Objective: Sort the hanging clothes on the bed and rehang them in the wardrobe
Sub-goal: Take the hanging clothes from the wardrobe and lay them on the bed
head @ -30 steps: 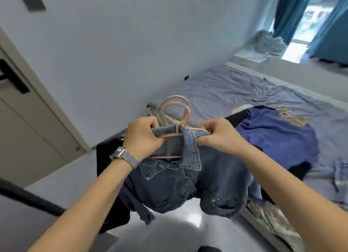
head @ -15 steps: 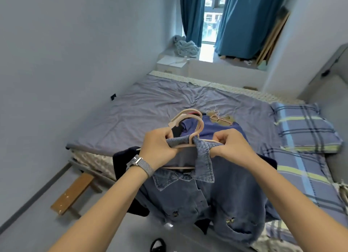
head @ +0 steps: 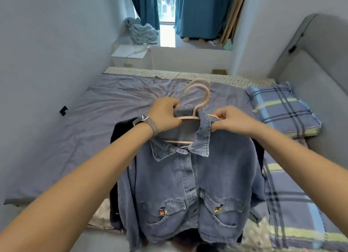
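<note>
Denim shirt [head: 188, 186] on a pink hanger [head: 201, 101], held up over the bed [head: 94, 129]. Left hand [head: 165, 114] clenched on the hanger's shoulder and collar; right hand [head: 231, 120] pinching the collar's other side. Dark clothes [head: 120, 131] hang behind.

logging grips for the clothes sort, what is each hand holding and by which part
Both hold the denim shirt on its pink hanger. Left hand has its grip on the collar and hanger shoulder; right hand pinches the other collar flap.
</note>
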The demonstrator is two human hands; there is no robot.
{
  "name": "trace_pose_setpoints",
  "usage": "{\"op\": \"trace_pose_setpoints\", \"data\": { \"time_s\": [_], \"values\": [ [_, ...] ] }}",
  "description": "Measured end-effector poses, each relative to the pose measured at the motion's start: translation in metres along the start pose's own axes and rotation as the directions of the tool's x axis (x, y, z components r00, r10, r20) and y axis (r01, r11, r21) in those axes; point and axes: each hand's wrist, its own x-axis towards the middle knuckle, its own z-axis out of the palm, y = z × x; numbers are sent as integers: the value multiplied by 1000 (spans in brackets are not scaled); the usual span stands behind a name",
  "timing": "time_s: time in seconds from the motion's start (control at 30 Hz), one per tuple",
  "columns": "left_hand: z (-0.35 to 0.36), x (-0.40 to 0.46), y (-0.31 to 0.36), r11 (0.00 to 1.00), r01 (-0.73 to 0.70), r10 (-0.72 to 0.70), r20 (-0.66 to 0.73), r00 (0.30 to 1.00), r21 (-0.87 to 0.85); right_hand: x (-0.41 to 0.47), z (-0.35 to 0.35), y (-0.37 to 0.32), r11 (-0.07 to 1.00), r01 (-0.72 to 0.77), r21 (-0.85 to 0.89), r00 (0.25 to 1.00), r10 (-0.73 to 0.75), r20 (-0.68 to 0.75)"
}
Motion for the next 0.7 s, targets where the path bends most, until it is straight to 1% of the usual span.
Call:
{"op": "trace_pose_setpoints", "data": {
  "time_s": [0.07, 0.2, 0.27, 0.33, 0.4, 0.5, 0.57, 0.6, 0.67, 0.7],
  "values": [
    [29, 19, -26, 999, 30, -29, 42, 999, -37, 34, 10, 29, 1000, -28, 12, 999, 27, 30],
    [67, 78, -62, 992, 123, -123, -3, 992, -34, 112, -2, 62, 998, -52, 44, 999, 52, 6],
    [81, 112, -74, 985, 174, -174, -35, 984, 2, 155, -15, 78, 997, -78, 22, 997, 78, 12],
    [98, 145, -86, 976, 199, -196, -48, 979, 90, 201, -24, 100, 995, -102, -9, 995, 102, 10],
    [121, 169, -102, 967, 220, -221, -7, 975, 132, 244, -22, 132, 990, -123, -75, 992, 124, 17],
    [159, 178, -139, 941, 335, -338, 65, 939, 54, 296, -1, 196, 951, -177, -252, 982, 187, 18],
    [177, 169, -166, 914, 406, -406, 59, 912, 19, 320, 24, 238, 891, -247, -382, 966, 259, -21],
    [183, 162, -178, 898, 440, -440, 60, 896, 14, 329, 37, 255, 857, -290, -426, 955, 289, -68],
    [195, 147, -203, 872, 490, -489, 67, 870, -1, 337, 58, 268, 802, -360, -476, 931, 341, -129],
    [199, 140, -213, 861, 508, -507, 73, 859, 0, 341, 67, 268, 783, -373, -498, 924, 365, -119]
  ]
}}
